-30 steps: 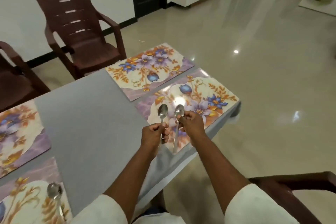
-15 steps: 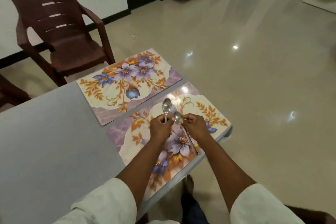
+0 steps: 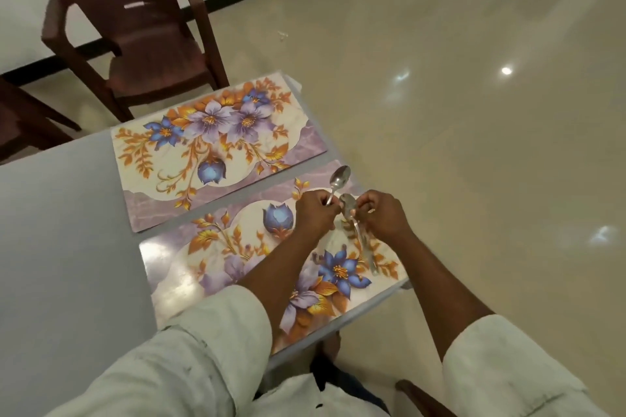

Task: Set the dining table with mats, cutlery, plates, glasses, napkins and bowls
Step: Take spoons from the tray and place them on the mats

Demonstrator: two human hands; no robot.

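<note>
Currently no brand, label or writing is legible on anything in view. My left hand [image 3: 316, 213] is curled round the handle of one spoon [image 3: 338, 179]; its bowl stands clear above my fist, pointing up and away from me toward the far right corner of the near mat [image 3: 216, 267], long axis tilted slightly right. My right hand [image 3: 381, 217] pinches the second spoon [image 3: 355, 230] at the neck, just below the bowl; its bowl sits between my two hands and its handle runs toward me and to the right, ending over the near mat's right edge. I cannot tell whether that handle tip touches the mat. The two bowls are close together, the spoons crossing at a shallow angle. The far mat [image 3: 216, 145] lies just beside the near one on the grey table [image 3: 67, 247], long sides parallel. A brown plastic chair [image 3: 135, 27] stands beyond the table's far edge.
</note>
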